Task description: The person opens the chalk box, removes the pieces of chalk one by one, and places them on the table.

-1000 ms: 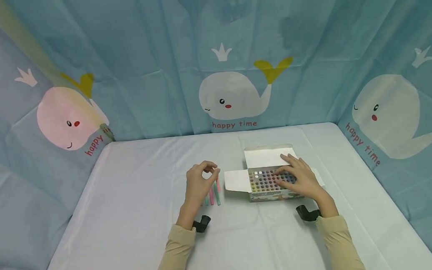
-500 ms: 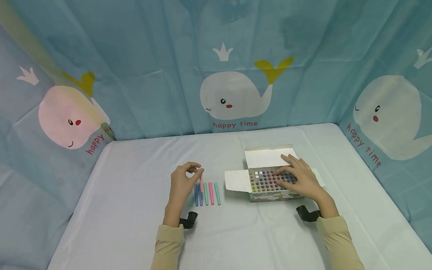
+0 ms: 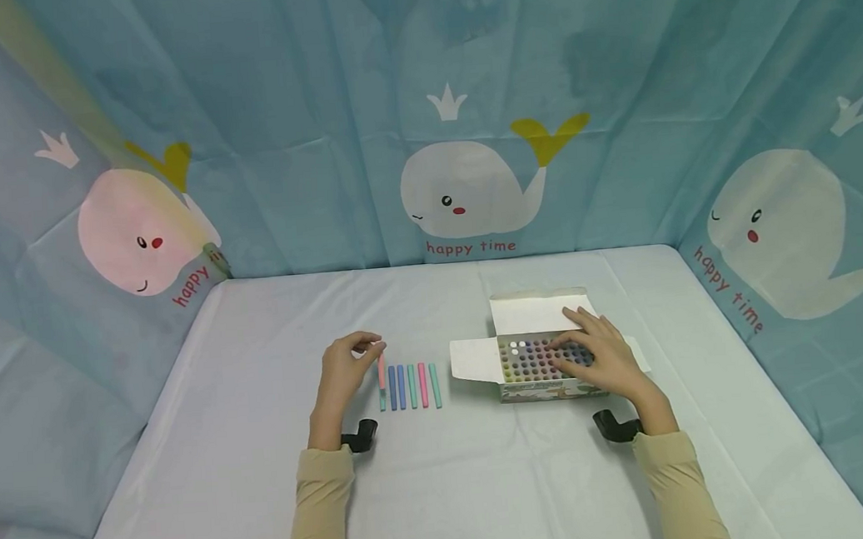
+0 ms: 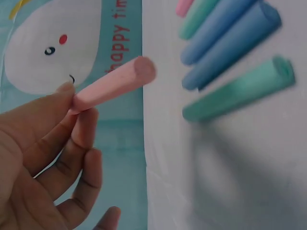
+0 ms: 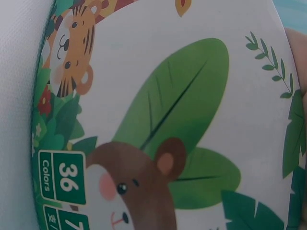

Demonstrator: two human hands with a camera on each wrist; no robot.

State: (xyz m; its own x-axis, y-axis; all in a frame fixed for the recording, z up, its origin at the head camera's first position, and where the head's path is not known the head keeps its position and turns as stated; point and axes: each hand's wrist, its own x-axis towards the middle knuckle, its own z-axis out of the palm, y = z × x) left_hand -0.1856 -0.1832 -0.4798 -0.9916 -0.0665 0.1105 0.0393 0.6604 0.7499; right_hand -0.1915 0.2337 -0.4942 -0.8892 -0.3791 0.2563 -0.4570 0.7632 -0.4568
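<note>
Pink chalk, pinched at its far end by the left hand, points nearward above green chalk; right hand, fingers spread, overlies box.

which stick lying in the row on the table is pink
The pink stick second from the row's right end, between two green sticks; the rest are green or blue.

Tan sleeves (lightly wrinkled) end just behind bent black wrist pieces.

Seven loose sticks, one box
</note>
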